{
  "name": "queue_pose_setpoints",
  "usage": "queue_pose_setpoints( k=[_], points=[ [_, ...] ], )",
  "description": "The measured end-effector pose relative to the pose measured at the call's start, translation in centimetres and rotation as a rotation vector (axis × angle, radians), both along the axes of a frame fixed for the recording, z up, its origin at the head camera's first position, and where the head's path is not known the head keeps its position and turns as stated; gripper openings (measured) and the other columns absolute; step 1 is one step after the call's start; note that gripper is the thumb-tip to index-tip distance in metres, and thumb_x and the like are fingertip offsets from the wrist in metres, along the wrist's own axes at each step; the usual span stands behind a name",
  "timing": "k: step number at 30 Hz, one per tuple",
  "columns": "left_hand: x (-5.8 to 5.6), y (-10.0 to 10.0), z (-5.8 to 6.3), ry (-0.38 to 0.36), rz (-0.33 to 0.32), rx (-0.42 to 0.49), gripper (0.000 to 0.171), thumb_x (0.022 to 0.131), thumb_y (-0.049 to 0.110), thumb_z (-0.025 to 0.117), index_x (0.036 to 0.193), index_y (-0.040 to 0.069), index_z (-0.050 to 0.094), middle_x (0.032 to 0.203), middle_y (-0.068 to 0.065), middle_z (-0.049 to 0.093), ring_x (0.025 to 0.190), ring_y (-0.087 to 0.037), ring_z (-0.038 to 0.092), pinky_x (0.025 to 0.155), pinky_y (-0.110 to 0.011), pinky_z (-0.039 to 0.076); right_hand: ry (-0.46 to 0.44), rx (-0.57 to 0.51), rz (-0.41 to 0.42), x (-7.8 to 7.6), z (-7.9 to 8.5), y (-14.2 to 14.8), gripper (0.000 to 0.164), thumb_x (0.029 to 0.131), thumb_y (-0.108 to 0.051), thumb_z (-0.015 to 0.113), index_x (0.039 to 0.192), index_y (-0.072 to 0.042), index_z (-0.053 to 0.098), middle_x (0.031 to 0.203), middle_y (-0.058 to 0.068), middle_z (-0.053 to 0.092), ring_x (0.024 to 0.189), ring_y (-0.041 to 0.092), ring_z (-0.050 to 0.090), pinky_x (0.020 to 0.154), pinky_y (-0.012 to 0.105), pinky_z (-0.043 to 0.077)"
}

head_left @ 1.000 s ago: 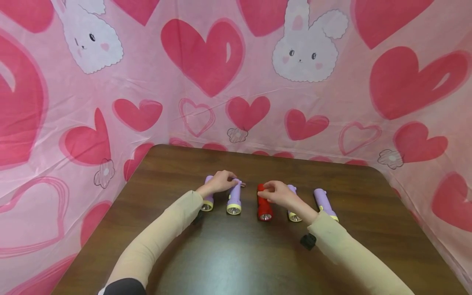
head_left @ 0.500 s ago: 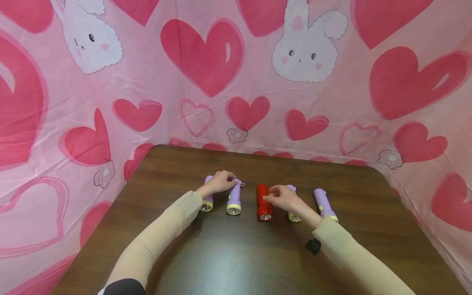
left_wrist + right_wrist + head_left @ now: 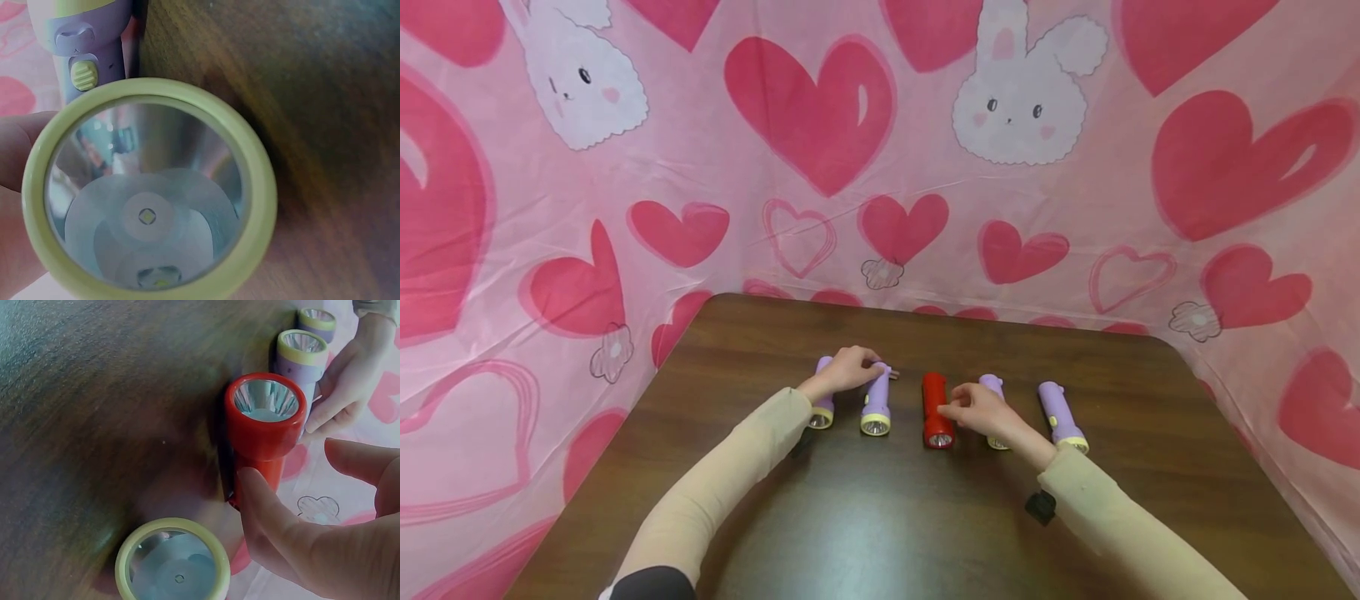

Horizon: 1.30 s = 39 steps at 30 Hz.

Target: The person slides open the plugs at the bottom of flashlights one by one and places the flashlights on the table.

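My left hand (image 3: 850, 367) holds the back end of a purple flashlight (image 3: 876, 408), second from the left in a row lying on the brown table. Another purple flashlight (image 3: 823, 408) lies partly hidden under that wrist; its yellow-rimmed lens (image 3: 150, 212) fills much of the left wrist view. In the middle of the row is a red flashlight (image 3: 936, 400). My right hand (image 3: 981, 408) is at its right side, with one fingertip (image 3: 250, 478) overlapping the red body and the fingers spread apart around nothing. Behind this hand lies a purple flashlight (image 3: 992, 385), partly covered.
One more purple flashlight (image 3: 1057, 412) lies at the right end of the row, close to my right sleeve. A black wrist camera (image 3: 1041, 507) hangs under that wrist. Pink cloth (image 3: 925, 150) with hearts and rabbits rises behind the table (image 3: 865, 517).
My right hand has left the top of the red flashlight and shifted right and toward me, uncovering its body. The left hand and the flashlights stay where they were.
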<state>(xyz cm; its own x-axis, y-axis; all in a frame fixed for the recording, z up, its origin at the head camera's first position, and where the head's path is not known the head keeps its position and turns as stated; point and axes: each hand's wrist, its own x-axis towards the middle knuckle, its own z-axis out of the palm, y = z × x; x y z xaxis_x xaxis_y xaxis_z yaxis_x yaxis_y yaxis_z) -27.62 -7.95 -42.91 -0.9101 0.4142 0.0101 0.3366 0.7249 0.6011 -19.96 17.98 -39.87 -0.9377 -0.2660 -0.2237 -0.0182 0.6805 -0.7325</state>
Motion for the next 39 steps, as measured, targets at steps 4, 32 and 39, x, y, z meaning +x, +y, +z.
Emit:
queue_pose_setpoints(
  k=[4,32,39],
  points=[
    [-0.1,0.0,0.0,-0.002,-0.001,0.001,0.031,0.096,0.020,0.061,0.116,-0.001,0.070,0.115,-0.017,0.073,0.110,-0.032,0.067,0.097,-0.044,0.052,-0.019,0.034,-0.030,0.0,-0.2,-0.3,0.056,0.090,-0.024,0.070,0.125,0.017,0.053,0.107,0.022,0.069,0.080,0.018,0.068,0.078,0.034,0.060],
    [0.0,0.0,0.2,-0.013,-0.017,0.015,0.032,0.096,0.021,0.062,0.117,-0.002,0.069,0.117,-0.019,0.072,0.111,-0.033,0.066,0.097,-0.045,0.053,-0.075,0.068,-0.039,-0.5,-1.3,-0.9,0.052,0.090,-0.032,0.070,0.114,0.013,0.061,0.087,0.013,0.068,0.067,0.013,0.062,0.062,0.024,0.055],
    [0.0,-0.1,0.1,-0.027,-0.008,0.018,0.032,0.096,0.020,0.062,0.118,-0.002,0.068,0.118,-0.019,0.071,0.113,-0.034,0.066,0.099,-0.046,0.052,-0.074,0.099,-0.033,-0.5,-1.5,-1.1,0.047,0.089,-0.034,0.071,0.108,0.009,0.065,0.085,0.010,0.068,0.069,0.013,0.058,0.060,0.022,0.050]
  ],
)
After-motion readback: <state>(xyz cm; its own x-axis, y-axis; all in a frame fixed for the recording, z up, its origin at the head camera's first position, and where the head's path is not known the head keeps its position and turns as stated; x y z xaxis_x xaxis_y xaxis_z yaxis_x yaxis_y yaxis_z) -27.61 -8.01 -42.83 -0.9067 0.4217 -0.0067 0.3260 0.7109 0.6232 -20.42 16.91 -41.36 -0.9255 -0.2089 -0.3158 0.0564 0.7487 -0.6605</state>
